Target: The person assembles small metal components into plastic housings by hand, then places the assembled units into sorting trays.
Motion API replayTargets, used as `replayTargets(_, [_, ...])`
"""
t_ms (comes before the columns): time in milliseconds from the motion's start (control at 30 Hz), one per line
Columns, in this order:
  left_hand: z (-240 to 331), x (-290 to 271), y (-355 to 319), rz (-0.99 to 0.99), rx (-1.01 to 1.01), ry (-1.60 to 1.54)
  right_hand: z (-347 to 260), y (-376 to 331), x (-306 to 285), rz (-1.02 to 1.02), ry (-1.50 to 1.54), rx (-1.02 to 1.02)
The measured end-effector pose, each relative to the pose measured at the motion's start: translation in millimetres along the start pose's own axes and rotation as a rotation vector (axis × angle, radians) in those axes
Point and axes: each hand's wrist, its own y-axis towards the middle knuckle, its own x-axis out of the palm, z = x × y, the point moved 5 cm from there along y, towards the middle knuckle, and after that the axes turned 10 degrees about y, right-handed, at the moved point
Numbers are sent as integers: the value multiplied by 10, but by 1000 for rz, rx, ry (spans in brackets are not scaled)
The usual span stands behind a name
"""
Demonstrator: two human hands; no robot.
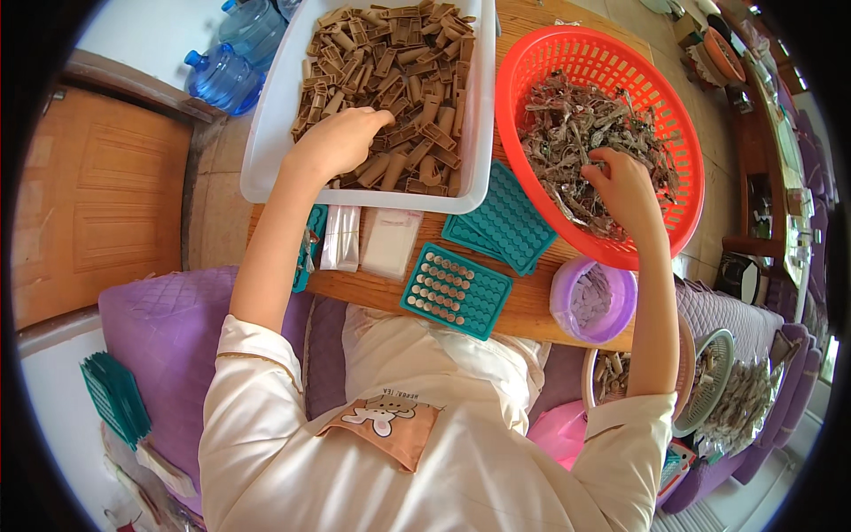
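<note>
Left hand over brown pieces, left of the red basket, and right hand inside are half curling, hiding their palms; I can't tell if anything's held.

Down it peers, one head-worn fisheye, over the cream shirt onto the table, left hand and right hand near.

Bright, soft light, curved edges, black corners.

On my feed I see tan pieces, a whitish tub, a red-orange latticed basket, a teal tray patterned with circles, a lilac bowl and a brown, wood-grained counter.
</note>
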Motion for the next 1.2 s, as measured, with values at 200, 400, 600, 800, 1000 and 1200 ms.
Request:
replayTargets(200, [-83, 0, 46, -48, -12, -37, 45, 231, 94, 34, -293, -54])
replayTargets(400, [-5, 90, 286, -2, 165, -164, -221, 51, -331, 325, -167, -44])
replayTargets(600, [189, 146, 423, 31, 164, -40, -183, -187, -709, 600, 481, -251])
replayTargets(800, [131, 128, 451, 15, 158, -88, -164, -425, -877, 531, 1439, -499])
replayTargets(1000, [177, -174, 194, 203, 50, -610, 88, -476, -733, 278, 687, -80])
replayTargets(1200, [809, -279, -273, -4, 273, -1003, -236, -651, -440, 56, 1498, -282])
